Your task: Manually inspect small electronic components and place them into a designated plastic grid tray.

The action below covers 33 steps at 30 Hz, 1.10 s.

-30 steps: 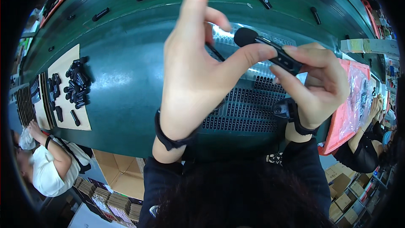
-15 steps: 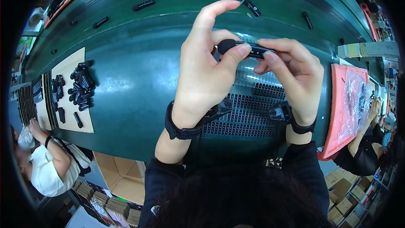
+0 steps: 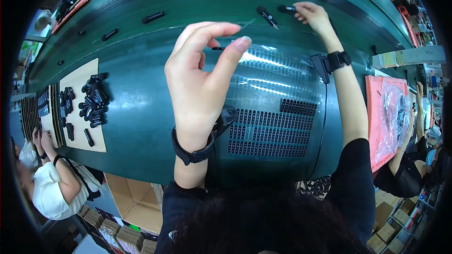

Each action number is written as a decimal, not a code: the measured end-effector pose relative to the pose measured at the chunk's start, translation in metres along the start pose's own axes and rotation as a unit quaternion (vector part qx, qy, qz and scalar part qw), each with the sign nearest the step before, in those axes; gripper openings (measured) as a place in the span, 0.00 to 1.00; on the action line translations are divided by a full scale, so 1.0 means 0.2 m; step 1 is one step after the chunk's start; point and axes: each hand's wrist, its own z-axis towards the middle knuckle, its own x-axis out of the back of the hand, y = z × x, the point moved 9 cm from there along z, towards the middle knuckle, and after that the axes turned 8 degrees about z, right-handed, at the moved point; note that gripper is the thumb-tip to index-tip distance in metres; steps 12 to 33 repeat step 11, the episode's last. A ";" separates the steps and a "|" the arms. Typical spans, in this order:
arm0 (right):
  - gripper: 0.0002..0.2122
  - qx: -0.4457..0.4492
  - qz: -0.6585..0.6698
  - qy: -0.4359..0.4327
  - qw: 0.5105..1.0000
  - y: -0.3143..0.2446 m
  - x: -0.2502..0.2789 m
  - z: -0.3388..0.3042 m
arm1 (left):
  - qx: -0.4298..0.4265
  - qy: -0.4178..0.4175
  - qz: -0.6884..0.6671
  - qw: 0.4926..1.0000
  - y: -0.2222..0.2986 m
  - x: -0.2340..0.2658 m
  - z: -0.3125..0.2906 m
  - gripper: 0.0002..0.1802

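Note:
My left hand (image 3: 195,75) is raised over the bench, thumb and index finger apart. A thin clear strip (image 3: 247,23) clings to its index fingertip. Behind the thumb shows a small dark piece (image 3: 218,48), too hidden to name. At the far side, my right hand (image 3: 308,14) pinches a small black microphone (image 3: 285,8) with a rounded dark head. Just left of it lies another black microphone (image 3: 267,16) on the green surface. Below the hands, clear sheets (image 3: 273,84) carry rows of oval outlines, and a sheet of black oval stickers (image 3: 270,131) lies nearer me.
Several microphones are piled on a cardboard sheet (image 3: 96,136) at left, and others lie along the far green surface (image 3: 188,7). A pink foam tray (image 3: 374,122) with clear plastic stands at right. Co-workers sit at both sides. A cable (image 3: 322,136) runs from my right wrist strap.
My right hand has left my left hand and reached to the far right, where it grips a microphone. My left hand has shifted left; the microphone between both hands no longer shows there.

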 end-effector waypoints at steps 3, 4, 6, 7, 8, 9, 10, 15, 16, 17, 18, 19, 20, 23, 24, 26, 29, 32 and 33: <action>0.10 0.043 -0.255 0.022 0.966 0.05 0.02 0.08 | 0.022 0.016 -0.041 0.999 -0.01 0.03 0.01 0.06; 0.10 0.130 -0.343 0.056 0.928 -0.04 -0.01 0.07 | 0.035 0.020 -0.061 0.997 -0.02 0.03 0.01 0.05; 0.13 0.269 -0.509 0.120 0.809 -0.21 -0.15 0.00 | 0.040 0.012 -0.056 0.998 -0.01 0.04 0.00 0.05; 0.13 0.293 -0.497 0.122 0.808 -0.28 -0.20 -0.02 | 0.047 0.002 -0.051 0.998 -0.01 0.03 0.00 0.05; 0.16 0.134 -0.474 0.013 0.870 -0.17 -0.26 0.07 | 0.055 -0.009 -0.046 0.997 -0.01 0.03 0.00 0.05; 0.19 -0.001 -0.414 -0.107 0.904 -0.06 -0.37 0.08 | 0.054 -0.011 -0.045 0.997 -0.01 0.03 -0.01 0.05; 0.21 -0.033 -0.488 -0.111 0.865 -0.06 -0.43 0.07 | 0.048 -0.026 -0.019 0.998 0.01 0.02 -0.01 0.05; 0.22 -0.030 -0.537 -0.125 0.834 -0.08 -0.51 0.05 | 0.041 -0.040 0.006 0.998 0.02 0.01 -0.01 0.05; 0.22 -0.030 -0.537 -0.125 0.834 -0.08 -0.51 0.05 | 0.041 -0.040 0.006 0.998 0.02 0.01 -0.01 0.05; 0.22 -0.030 -0.537 -0.125 0.834 -0.08 -0.51 0.05 | 0.041 -0.040 0.006 0.998 0.02 0.01 -0.01 0.05; 0.22 -0.030 -0.537 -0.125 0.834 -0.08 -0.51 0.05 | 0.041 -0.040 0.006 0.998 0.02 0.01 -0.01 0.05; 0.22 -0.030 -0.537 -0.125 0.834 -0.08 -0.51 0.05 | 0.041 -0.040 0.006 0.998 0.02 0.01 -0.01 0.05; 0.22 -0.030 -0.537 -0.125 0.834 -0.08 -0.51 0.05 | 0.041 -0.040 0.006 0.998 0.02 0.01 -0.01 0.05; 0.22 -0.030 -0.537 -0.125 0.834 -0.08 -0.51 0.05 | 0.041 -0.040 0.006 0.998 0.02 0.01 -0.01 0.05; 0.22 -0.030 -0.537 -0.125 0.834 -0.08 -0.51 0.05 | 0.041 -0.040 0.006 0.998 0.02 0.01 -0.01 0.05; 0.22 -0.030 -0.537 -0.125 0.834 -0.08 -0.51 0.05 | 0.041 -0.040 0.006 0.998 0.02 0.01 -0.01 0.05; 0.22 -0.030 -0.537 -0.125 0.834 -0.08 -0.51 0.05 | 0.041 -0.040 0.006 0.998 0.02 0.01 -0.01 0.05; 0.22 -0.030 -0.537 -0.125 0.834 -0.08 -0.51 0.05 | 0.041 -0.040 0.006 0.998 0.02 0.01 -0.01 0.05; 0.22 -0.030 -0.537 -0.125 0.834 -0.08 -0.51 0.05 | 0.041 -0.040 0.006 0.998 0.02 0.01 -0.01 0.05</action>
